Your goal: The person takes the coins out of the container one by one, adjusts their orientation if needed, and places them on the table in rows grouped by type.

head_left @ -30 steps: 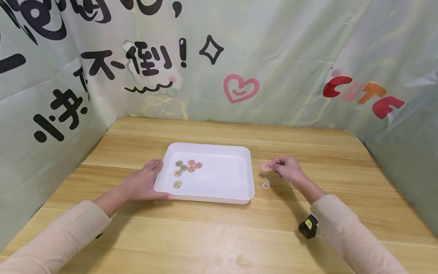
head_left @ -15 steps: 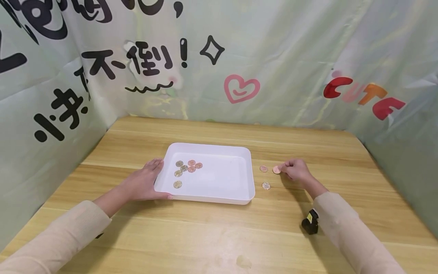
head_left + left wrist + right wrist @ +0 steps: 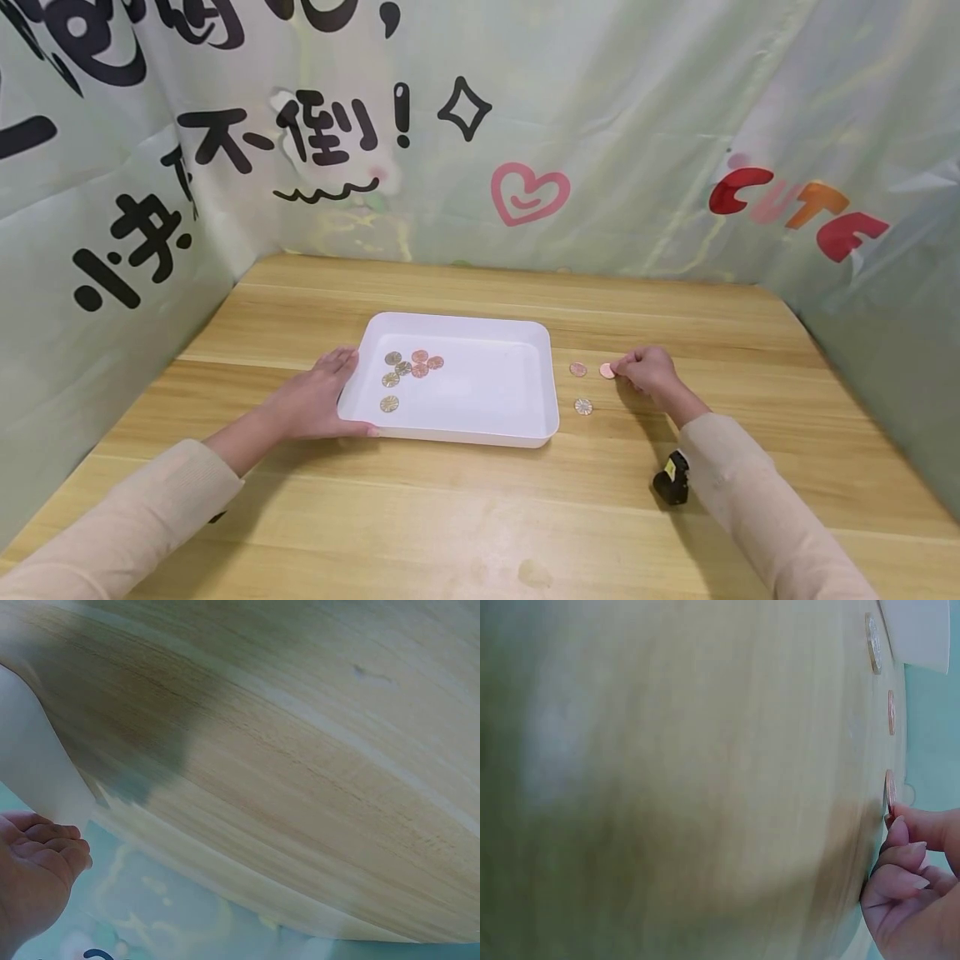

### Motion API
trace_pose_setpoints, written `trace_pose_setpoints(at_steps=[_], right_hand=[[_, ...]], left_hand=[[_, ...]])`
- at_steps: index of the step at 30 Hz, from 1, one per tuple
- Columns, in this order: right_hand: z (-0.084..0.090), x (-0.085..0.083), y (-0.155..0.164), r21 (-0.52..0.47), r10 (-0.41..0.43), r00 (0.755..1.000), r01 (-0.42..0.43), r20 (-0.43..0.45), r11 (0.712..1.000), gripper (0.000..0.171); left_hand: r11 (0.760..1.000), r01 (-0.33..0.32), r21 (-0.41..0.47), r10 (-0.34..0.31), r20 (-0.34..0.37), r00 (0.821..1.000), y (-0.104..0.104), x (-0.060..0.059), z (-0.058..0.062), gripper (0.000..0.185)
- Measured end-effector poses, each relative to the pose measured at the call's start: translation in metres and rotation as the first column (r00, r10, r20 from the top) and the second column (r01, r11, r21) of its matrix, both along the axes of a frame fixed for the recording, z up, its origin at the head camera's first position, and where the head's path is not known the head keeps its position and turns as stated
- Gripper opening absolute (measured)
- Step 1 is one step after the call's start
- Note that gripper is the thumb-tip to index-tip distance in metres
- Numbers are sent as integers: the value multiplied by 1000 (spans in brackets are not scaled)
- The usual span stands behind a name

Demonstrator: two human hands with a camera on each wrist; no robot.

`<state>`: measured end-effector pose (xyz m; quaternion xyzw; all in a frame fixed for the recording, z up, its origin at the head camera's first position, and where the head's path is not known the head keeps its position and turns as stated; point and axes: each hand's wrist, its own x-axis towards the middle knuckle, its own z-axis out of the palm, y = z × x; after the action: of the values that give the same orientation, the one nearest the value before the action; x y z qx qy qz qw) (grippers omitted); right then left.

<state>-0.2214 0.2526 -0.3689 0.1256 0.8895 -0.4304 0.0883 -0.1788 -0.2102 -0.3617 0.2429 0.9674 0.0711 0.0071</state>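
A shallow white tray (image 3: 480,392) lies on the table. My left hand (image 3: 318,398) holds its left end, thumb along the front side and fingers at the left side. Inside the tray, toward its left, are several coins, some copper-coloured (image 3: 420,369) and some gold-toned (image 3: 389,404). Right of the tray, my right hand (image 3: 651,372) pinches the edge of a copper coin (image 3: 607,371), seen between thumb and fingers in the right wrist view. That coin is close to the tabletop, its near edge seeming slightly raised. Another copper coin (image 3: 577,369) and a silvery coin (image 3: 583,407) lie beside the tray.
The wooden table (image 3: 450,517) carries all of this. A printed cloth (image 3: 637,125) with lettering and a pink heart hangs behind and along both sides. A small black device (image 3: 672,478) sits under the right sleeve.
My right hand has moved rightward from the copper coin nearest the tray, leaving it on the table, to the other copper coin. My left hand and the tray have stayed put.
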Motion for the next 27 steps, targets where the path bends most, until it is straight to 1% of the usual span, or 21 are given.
trace_pose_setpoints(at_steps=[7, 9, 12, 16, 18, 21, 24, 27], right_hand=[[0, 0, 1, 18, 5, 1000, -6, 20, 1000, 13], [1, 0, 0, 21, 6, 1000, -6, 6, 1000, 15], [5, 1, -3, 67, 42, 997, -37, -70, 997, 20], [15, 5, -11, 122, 117, 977, -96, -180, 988, 25], [20, 7, -17, 101, 127, 968, -108, -217, 989, 25], [26, 9, -30, 42, 114, 954, -107, -277, 993, 23], [30, 10, -44, -37, 109, 944, -126, -311, 991, 22], [34, 11, -59, -84, 128, 935, -164, -329, 983, 21]], left_hand=[[1000, 0, 3, 0, 1, 1000, 0, 1, 0, 111], [1000, 2, 5, -2, 1, 1000, 0, 1, 0, 111], [1000, 2, 7, -2, -1, 1000, 0, 1, 0, 111], [1000, 0, -1, 0, 0, 1000, 0, 1, 1, 111], [1000, 2, -6, -2, 0, 1000, 0, 0, 2, 111], [1000, 4, -11, -4, -2, 1000, 1, 0, 3, 111], [1000, 7, -14, -7, -1, 1000, 1, 0, 4, 111], [1000, 6, -20, -6, 1, 1000, 1, 0, 4, 111]])
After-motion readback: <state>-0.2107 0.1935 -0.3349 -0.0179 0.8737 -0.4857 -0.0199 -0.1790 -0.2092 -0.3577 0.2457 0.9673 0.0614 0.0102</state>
